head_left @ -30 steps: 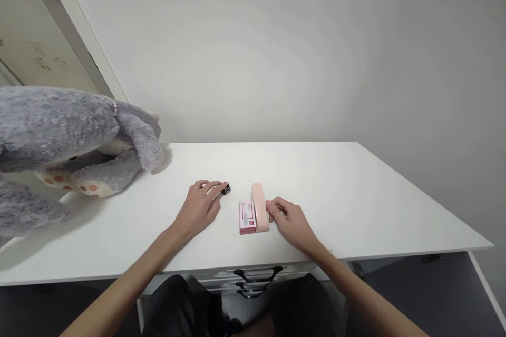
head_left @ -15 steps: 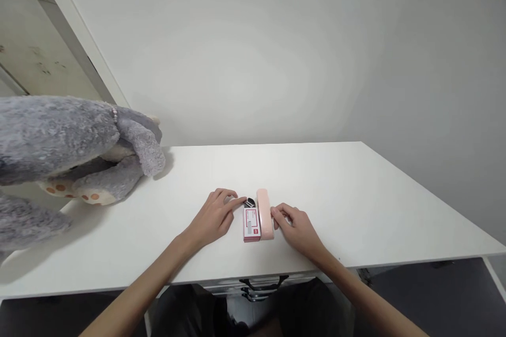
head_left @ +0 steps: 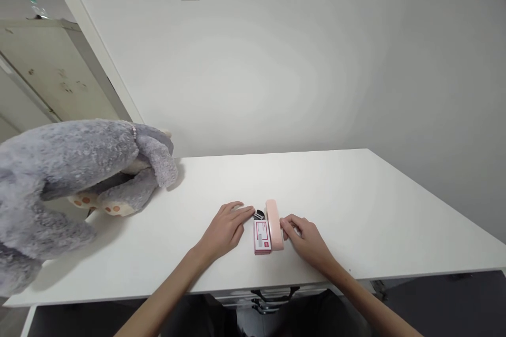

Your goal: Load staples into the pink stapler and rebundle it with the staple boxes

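A pink oblong object point(head_left: 274, 225) with rounded ends lies lengthwise in front of me; its exact kind is unclear. Along its left side sits a small white-and-red box point(head_left: 262, 237) with a printed label. Just beyond the box is a small black item point(head_left: 259, 215) with silvery parts, too small to name surely. My left hand point(head_left: 224, 229) rests on the table with fingers stretched, its index fingertip at the black item's left edge. My right hand point(head_left: 306, 241) has curled fingers, with thumb and index closed together at the pink object's right edge.
The white table point(head_left: 356, 205) reaches back to a plain wall point(head_left: 276, 63). A big grey plush toy point(head_left: 87, 152) leans over the table's left end. Black drawer handles point(head_left: 275, 296) show below the front edge. A pale cabinet point(head_left: 51, 68) stands at far left.
The view has tilted up a little and shifted left, so everything appears lower and further right. Both hands and the small things keep nearly the same places relative to each other.
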Available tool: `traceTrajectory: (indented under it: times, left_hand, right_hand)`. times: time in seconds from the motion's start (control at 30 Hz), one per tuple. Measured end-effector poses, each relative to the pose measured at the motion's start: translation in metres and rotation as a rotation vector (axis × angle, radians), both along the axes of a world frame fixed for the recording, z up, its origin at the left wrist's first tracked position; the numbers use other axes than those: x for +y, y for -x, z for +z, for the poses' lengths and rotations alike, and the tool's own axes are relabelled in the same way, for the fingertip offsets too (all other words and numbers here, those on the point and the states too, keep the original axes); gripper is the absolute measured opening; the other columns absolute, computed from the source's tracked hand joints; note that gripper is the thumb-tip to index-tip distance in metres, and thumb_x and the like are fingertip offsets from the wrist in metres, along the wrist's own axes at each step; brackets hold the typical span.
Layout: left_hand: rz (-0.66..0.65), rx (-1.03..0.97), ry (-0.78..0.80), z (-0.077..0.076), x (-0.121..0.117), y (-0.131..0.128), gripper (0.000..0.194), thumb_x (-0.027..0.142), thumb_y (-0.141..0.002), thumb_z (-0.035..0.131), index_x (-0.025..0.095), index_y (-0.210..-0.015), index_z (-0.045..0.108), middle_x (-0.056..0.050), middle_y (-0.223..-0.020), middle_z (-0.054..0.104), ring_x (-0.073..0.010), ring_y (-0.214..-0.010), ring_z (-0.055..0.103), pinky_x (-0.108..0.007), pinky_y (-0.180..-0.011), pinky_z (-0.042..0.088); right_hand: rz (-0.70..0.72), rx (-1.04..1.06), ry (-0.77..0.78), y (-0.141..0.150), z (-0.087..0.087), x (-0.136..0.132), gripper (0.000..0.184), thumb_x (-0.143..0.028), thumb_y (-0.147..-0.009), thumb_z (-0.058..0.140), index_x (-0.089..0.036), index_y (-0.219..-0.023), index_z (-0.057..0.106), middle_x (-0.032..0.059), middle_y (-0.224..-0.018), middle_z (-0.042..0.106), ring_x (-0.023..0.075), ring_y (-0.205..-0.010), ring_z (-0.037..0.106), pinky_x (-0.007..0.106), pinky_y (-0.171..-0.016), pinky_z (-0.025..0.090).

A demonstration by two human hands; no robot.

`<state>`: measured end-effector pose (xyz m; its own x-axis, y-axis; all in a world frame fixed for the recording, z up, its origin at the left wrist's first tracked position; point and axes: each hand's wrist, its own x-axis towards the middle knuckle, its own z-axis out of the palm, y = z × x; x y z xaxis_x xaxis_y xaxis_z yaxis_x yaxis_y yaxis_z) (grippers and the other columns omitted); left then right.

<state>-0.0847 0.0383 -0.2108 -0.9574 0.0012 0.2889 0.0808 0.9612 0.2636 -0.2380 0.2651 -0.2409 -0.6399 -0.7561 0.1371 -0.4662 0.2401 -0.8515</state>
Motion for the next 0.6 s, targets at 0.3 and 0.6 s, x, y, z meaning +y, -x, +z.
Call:
traceTrajectory:
  times: [0.3, 0.6]
  left_hand:
    - [-0.003, 0.029, 0.002, 0.0, 0.0, -0.006, 0.062, 0.005, -0.094, 0.042, 0.029, -0.15, 0.05, -0.004, -0.143, 0.063, -0.0267, -0.13, 0.054, -0.052, -0.112, 0.045]
    - [0.264, 0.068, 0.015, -0.014, -0.038, -0.044, 0.047, 0.022, -0.102, 0.043, 0.021, -0.149, 0.047, -0.009, -0.152, 0.056, -0.0267, -0.144, 0.047, -0.05, -0.118, 0.044]
  right_hand:
    - [0.008, -0.056, 0.038, -0.003, 0.004, 0.002, 0.038, -0.052, -0.103, 0.043, -0.024, -0.091, 0.066, 0.0032, -0.085, 0.073, 0.0229, -0.083, 0.065, 0.036, -0.081, 0.046]
    - [-0.033, 0.226, 0.103, -0.051, -0.011, 0.014, 0.09, -0.044, -0.084, 0.076, -0.025, -0.156, 0.026, 0.0167, -0.16, 0.031, 0.035, -0.149, 0.033, 0.053, -0.115, 0.043]
